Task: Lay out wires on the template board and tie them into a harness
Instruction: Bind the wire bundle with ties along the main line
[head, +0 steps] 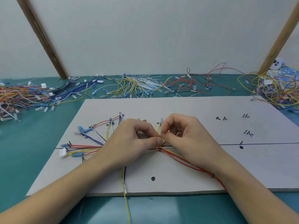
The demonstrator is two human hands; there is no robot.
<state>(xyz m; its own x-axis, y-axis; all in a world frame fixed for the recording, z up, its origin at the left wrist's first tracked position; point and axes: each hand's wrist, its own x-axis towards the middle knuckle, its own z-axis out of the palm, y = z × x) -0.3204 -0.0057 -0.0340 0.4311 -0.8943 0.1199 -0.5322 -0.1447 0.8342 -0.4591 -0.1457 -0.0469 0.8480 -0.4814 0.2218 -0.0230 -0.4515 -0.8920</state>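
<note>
Head view: left hand [129, 143] and right hand [186, 136] pinch wire bundle [84, 149] running left-right.

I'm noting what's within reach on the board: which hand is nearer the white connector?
Left. The left hand sits just right of the white connector, with fanned wires between them. The right hand lies farther right, beyond the left hand.
</note>
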